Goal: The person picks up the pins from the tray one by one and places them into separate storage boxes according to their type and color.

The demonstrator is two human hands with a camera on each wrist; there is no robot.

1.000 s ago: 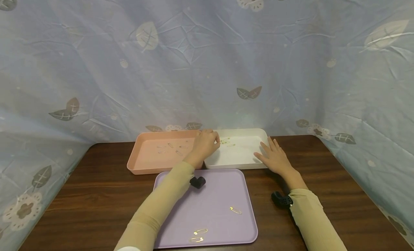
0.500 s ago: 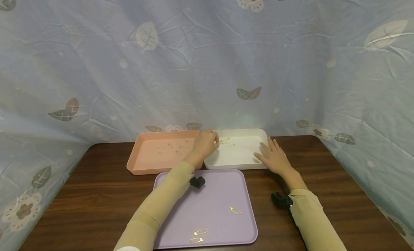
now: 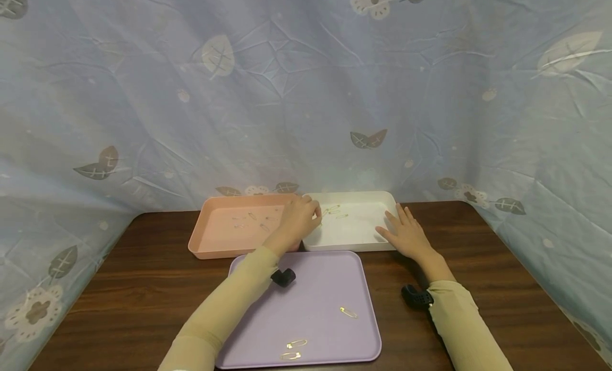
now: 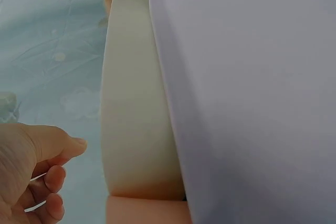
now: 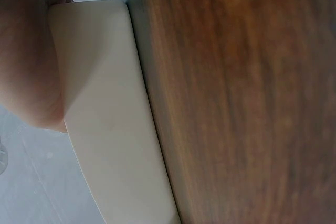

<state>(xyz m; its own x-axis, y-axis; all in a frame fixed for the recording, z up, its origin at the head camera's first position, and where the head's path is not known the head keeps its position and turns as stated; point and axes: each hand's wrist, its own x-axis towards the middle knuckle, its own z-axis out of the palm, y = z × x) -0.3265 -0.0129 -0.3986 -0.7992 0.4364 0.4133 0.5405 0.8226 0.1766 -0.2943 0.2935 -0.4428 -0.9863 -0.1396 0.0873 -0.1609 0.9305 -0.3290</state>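
In the head view, my left hand [image 3: 297,218] hovers where the peach tray [image 3: 210,238] meets the white tray [image 3: 370,217]. Its fingers curl loosely, and no held item shows between thumb and fingers in the left wrist view. Just by its fingertips, gold safety pins [image 3: 334,212] lie in the white tray's left part. My right hand [image 3: 408,238] rests with spread, straight fingers at the white tray's right rim. The right wrist view shows it against the tray's wall [image 5: 110,103]. Silver safety pins [image 3: 264,227] are scattered in the peach tray.
A lilac tray [image 3: 330,291] sits in front, partly under my left forearm, with three gold safety pins: one at the right [image 3: 348,312] and two near its front edge [image 3: 297,343]. All trays stand on a dark wooden table [image 3: 134,286]. Patterned cloth [image 3: 306,94] hangs behind.
My left hand has drawn back slightly toward the lower left from the white tray, uncovering more gold safety pins. The right hand has stayed put.
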